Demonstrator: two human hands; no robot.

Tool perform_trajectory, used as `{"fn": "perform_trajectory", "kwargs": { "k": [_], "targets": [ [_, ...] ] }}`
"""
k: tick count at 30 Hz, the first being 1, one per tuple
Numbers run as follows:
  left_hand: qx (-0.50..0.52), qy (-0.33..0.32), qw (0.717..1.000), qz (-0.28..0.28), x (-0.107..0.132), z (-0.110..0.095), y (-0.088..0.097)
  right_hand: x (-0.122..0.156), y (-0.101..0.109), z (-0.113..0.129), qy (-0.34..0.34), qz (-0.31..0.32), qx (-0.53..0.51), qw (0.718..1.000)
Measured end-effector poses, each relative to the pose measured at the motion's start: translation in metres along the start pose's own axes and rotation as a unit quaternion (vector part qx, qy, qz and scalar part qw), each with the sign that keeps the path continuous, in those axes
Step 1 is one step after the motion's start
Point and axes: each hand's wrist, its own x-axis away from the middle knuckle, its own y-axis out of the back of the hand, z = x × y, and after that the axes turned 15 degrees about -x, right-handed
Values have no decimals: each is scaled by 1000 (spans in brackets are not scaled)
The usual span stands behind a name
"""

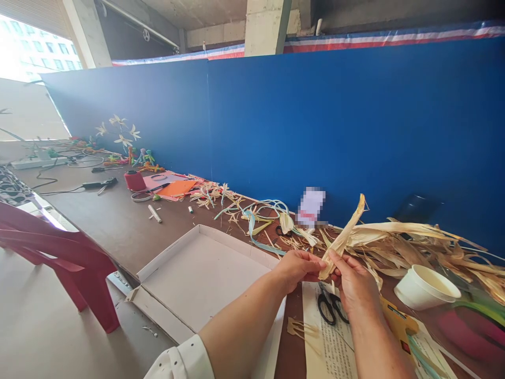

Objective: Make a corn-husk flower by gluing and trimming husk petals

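Between my two hands is a dry, pale corn husk (347, 231), its pointed tip slanting up to the right. My left hand (298, 268) pinches its lower left edge. My right hand (355, 281) grips the same strip, thumb laid across its front. Black-handled scissors (326, 309) lie below the hands on a printed sheet (331, 350); their blades are partly hidden. A small cut piece of husk (302, 329) rests left of the sheet. Behind my right hand spreads a heap of dry husks (410, 234).
An open white box lid (209, 273) lies left of my hands. On the right stand a cream cup (428, 287) and a yellow tool (396, 321). Scraps, a red thread spool (134, 180) and orange paper (177, 188) line the blue partition (355, 121). A red chair (79, 263) stands left.
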Motion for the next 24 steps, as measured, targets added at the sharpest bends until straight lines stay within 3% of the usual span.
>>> {"fn": "perform_trajectory", "kwargs": {
  "k": [7,17,24],
  "targets": [
    [-3,-15,1000,3,-3,4,-2,-1,-1,-2,-9,-6,-17,1000],
    [-79,-2,996,-47,1,-2,-13,-4,7,-13,26,27,51,998],
    [-24,-32,997,-61,4,-2,-17,-7,8,-11,58,29,51,997]
  ]
}}
